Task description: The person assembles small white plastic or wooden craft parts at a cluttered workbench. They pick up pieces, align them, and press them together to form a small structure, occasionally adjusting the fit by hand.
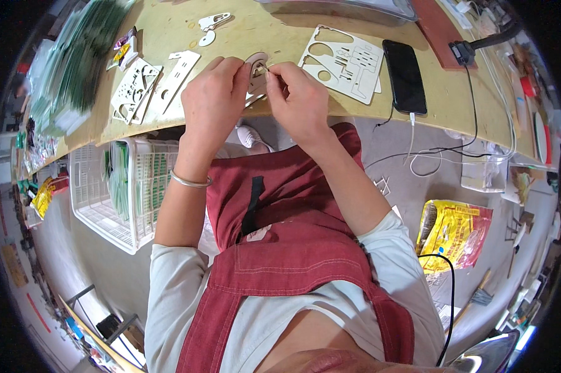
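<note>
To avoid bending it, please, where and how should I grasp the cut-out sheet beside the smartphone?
Probably pinch the cut-out sheet by its near corner from the front: it lies flat, that corner nearest the table edge, the smartphone crowding its right.

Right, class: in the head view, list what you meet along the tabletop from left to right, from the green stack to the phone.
Green stack → slotted pale panel → left hand → small pale piece → right hand → large cut-out board → black phone.

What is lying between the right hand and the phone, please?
In the head view, a white cut-out panel lies between the right hand and the phone.
</note>
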`<action>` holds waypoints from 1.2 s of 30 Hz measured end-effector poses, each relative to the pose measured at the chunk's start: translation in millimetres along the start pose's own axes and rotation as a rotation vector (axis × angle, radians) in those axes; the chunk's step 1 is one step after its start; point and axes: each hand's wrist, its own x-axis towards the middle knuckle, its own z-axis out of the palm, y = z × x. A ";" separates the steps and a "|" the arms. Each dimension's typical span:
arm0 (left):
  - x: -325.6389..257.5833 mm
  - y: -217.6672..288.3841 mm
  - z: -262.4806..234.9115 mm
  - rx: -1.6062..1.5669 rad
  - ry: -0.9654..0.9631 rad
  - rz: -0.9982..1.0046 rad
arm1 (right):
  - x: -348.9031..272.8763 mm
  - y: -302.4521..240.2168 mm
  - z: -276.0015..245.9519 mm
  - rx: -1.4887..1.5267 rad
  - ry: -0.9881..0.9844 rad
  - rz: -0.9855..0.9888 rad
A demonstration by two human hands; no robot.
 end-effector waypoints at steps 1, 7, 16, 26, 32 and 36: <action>0.2 0.7 -0.8 0.007 -0.021 -0.018 | 0.1 -0.9 -0.1 -0.004 -0.008 0.006; 1.2 3.2 -4.3 0.024 -0.065 -0.046 | 0.5 0.2 -1.1 -0.048 -0.034 -0.005; 2.7 4.3 -7.3 0.058 -0.099 -0.028 | -0.1 1.7 2.4 -0.029 0.001 -0.046; -0.2 -1.1 -1.1 0.058 -0.065 0.058 | -0.2 1.8 2.9 -0.084 0.008 -0.118; -3.0 -2.3 3.2 0.044 -0.048 0.058 | 0.7 -0.7 4.3 -0.084 0.015 -0.061; -4.8 -2.0 5.8 0.034 -0.029 0.061 | -1.4 0.8 5.9 -0.094 0.030 -0.080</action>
